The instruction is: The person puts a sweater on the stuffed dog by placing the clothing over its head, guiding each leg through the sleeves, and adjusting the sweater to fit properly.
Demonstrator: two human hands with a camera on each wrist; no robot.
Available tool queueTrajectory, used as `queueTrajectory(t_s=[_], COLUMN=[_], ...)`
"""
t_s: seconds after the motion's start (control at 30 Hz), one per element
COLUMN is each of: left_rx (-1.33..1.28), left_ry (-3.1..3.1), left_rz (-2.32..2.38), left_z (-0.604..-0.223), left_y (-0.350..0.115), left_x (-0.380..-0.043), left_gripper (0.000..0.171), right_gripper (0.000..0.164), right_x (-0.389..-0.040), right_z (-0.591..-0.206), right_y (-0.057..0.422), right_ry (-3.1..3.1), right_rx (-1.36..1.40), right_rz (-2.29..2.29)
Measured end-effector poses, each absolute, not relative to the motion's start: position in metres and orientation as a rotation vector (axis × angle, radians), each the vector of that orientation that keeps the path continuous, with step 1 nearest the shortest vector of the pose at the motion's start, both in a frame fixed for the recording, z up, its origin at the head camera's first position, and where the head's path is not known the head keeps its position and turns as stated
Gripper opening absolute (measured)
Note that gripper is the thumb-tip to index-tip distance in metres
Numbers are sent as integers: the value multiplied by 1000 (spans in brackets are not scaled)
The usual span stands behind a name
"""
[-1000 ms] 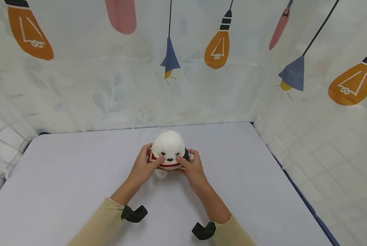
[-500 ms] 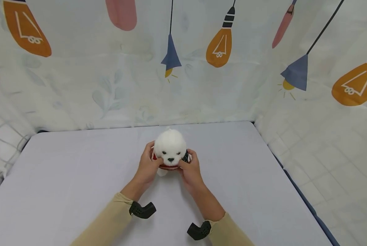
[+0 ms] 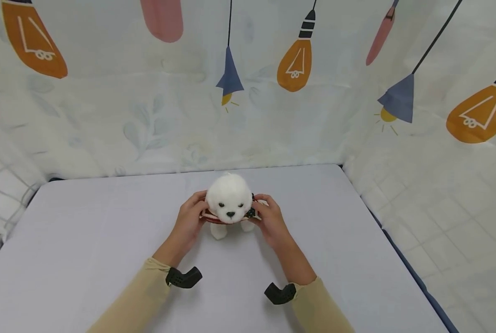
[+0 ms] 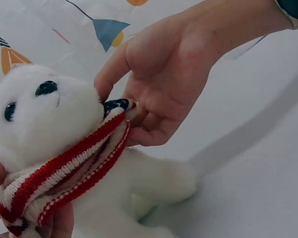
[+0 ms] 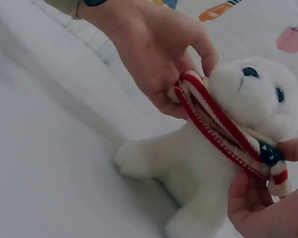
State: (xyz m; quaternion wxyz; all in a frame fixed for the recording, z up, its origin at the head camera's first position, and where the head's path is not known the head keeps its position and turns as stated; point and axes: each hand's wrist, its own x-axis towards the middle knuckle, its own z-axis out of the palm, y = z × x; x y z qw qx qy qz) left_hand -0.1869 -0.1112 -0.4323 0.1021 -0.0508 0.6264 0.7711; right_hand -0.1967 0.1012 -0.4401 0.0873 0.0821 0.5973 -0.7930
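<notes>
Clearly, in the head view, a white plush dog stood on the pale tabletop, nearer the far edge than the person, its dark-eyed face turned toward the camera. A red-and-white knit scarf ran beneath its chin, and the person's left hand and right hand held it, one at either side of the head. Both forearms reached in from tan sleeves, each with a black curved piece at the wrist. Behind the tabletop hung a whitish backdrop printed with orange bulbs and blue lamps. In the left wrist view, the right hand pinched the scarf's far side, thumb up by the dog's cheek and fingers curled below, just beside a navy patch flecked with white. The left hand showed only in part at the lower left, its fingers at the near side of the scarf, whose striped layers gaped slightly over the dog's chest. In the right wrist view, the left hand pinched the opposite side of the scarf close to the muzzle; the right hand, partly cut off by the frame, gripped around the navy patch, and a front paw rested on the tabletop.
</notes>
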Motion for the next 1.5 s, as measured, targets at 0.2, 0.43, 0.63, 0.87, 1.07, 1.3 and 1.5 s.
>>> queueTrajectory(t_s=[0.2,0.43,0.63,0.87,1.07,1.3,1.5], left_rx=[-150,-173,-128,-139,-159,-34,21], left_ry=[1991,2173,2240,2270,2187,2092,2151], left_rz=[2193,2004,1935,1900,1871,1875,1867], left_z=[-433,-452,-467,-468,-468,-467,-466], left_y=[-115,-118,-116,-114,-119,-121,-121], left_x=[-192,-200,-203,-201,-195,-189,-185], left_gripper=[39,36,38,40,54,80,81], right_gripper=[31,25,24,24,33,50,51], right_x=[-208,-216,-219,-219,-215,-214,-209], right_z=[-448,-463,-475,-480,-477,-477,-473], right_y=[103,103,105,110,115,121,128], right_ry=[1859,1973,2111,2164,2165,2171,2148], right_rx=[212,217,257,225,112,-69,-225], right_rz=[-2291,-2208,-2100,-2048,-1982,-1818,-1776])
